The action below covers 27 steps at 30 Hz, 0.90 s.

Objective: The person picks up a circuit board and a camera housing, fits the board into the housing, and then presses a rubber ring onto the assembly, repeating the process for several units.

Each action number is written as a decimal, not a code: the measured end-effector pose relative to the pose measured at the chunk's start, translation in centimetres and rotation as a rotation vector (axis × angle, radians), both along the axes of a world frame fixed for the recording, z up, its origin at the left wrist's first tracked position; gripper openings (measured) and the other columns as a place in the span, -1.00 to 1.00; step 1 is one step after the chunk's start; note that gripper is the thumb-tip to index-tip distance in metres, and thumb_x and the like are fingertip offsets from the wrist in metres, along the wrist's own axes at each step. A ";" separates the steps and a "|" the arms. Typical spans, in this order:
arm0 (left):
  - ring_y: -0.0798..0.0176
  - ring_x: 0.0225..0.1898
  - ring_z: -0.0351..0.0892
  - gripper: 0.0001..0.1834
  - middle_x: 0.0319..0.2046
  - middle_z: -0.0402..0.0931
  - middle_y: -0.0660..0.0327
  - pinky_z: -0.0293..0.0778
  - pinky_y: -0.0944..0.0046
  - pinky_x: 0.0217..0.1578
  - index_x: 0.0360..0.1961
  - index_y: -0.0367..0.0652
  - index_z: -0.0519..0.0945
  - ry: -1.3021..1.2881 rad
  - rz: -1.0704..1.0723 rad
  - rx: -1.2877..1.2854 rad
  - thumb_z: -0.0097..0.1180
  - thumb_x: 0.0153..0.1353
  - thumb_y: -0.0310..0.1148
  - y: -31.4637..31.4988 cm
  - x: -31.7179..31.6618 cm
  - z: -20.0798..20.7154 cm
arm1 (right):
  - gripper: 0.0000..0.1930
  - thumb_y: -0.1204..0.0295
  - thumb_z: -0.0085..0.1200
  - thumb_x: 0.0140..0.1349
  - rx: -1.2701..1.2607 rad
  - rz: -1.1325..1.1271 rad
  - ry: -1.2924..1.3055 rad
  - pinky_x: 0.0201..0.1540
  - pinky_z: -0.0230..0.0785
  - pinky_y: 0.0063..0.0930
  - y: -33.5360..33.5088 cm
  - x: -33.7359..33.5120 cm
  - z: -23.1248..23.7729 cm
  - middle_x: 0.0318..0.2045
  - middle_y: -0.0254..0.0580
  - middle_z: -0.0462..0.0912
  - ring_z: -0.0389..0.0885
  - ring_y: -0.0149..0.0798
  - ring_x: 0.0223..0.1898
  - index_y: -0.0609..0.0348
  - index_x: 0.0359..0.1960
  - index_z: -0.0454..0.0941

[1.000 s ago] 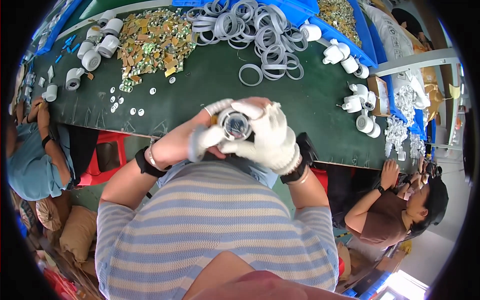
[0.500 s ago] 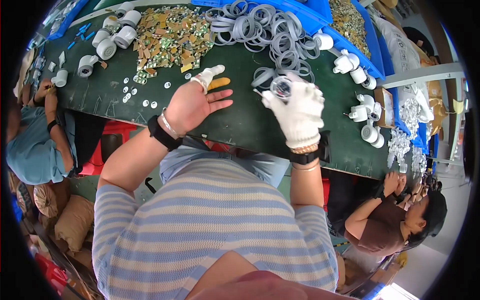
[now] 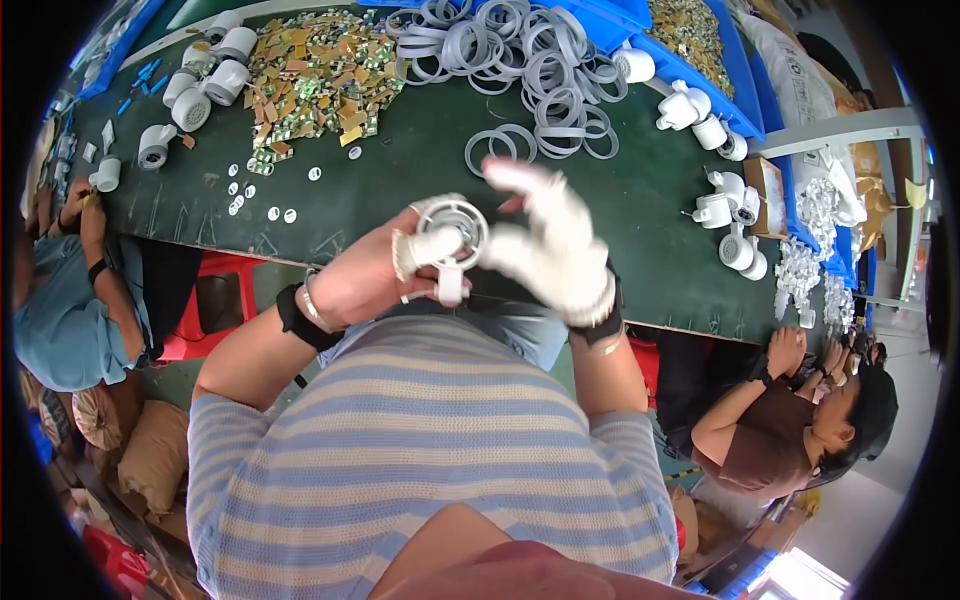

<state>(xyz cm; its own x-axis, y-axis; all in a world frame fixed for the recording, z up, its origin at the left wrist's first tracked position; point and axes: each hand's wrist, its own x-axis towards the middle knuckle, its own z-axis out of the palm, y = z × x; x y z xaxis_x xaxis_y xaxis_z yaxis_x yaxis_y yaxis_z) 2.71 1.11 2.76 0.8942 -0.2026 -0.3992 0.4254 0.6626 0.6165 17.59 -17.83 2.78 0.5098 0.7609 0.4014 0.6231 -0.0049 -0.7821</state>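
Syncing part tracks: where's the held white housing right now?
Head view, just left of centre: the white housing is in the left hand, by the near edge of the table, with the gloved right hand beside it.

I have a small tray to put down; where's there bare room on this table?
Bare tabletop lies between the right hand and the white housings to its right. A smaller patch is beyond the left hand, between white discs and gray rings. The far side is crowded with those rings and heaped circuit boards.
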 end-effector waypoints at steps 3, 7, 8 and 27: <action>0.18 -0.01 0.70 -0.32 0.10 0.54 0.19 0.66 0.09 0.06 0.48 -0.01 0.19 0.001 0.184 0.024 0.22 0.45 -0.24 0.8 -0.4 -0.4 | -0.52 0.38 0.45 0.10 -0.169 -0.274 -0.461 -0.14 0.56 -0.21 2.3 3.1 -2.6 -0.14 -0.11 0.69 0.67 -0.12 -0.21 0.07 0.08 0.61; 0.19 0.00 0.68 -0.32 0.10 0.52 0.17 0.66 0.09 0.07 0.48 -0.04 0.19 -0.050 0.287 0.072 0.21 0.45 -0.27 1.1 -1.1 0.3 | -0.72 0.42 0.39 0.10 -0.364 -0.205 -0.647 -0.06 0.50 -0.12 3.7 2.2 -4.3 -0.32 -0.15 0.66 0.64 0.01 -0.20 0.01 -0.13 0.66; 0.20 0.01 0.66 -0.33 0.09 0.52 0.17 0.67 0.09 0.06 0.48 -0.06 0.20 -0.078 0.263 0.158 0.21 0.44 -0.30 1.5 -1.4 0.3 | -0.72 0.42 0.39 0.10 -0.364 -0.202 -0.644 -0.06 0.50 -0.12 3.5 2.2 -4.6 -0.32 -0.15 0.66 0.64 0.01 -0.20 0.01 -0.13 0.66; 0.02 -0.31 0.69 -0.31 -0.15 0.59 0.18 0.62 0.12 -0.33 0.23 0.14 0.58 -0.629 -0.234 1.682 0.46 0.00 -0.41 2.7 -1.7 1.9 | -0.66 0.45 0.48 -0.13 -0.256 -0.096 -0.540 -0.03 0.42 -0.18 -1.7 -3.5 2.1 0.07 -0.49 0.65 0.54 -0.12 -0.07 -0.24 -0.28 0.72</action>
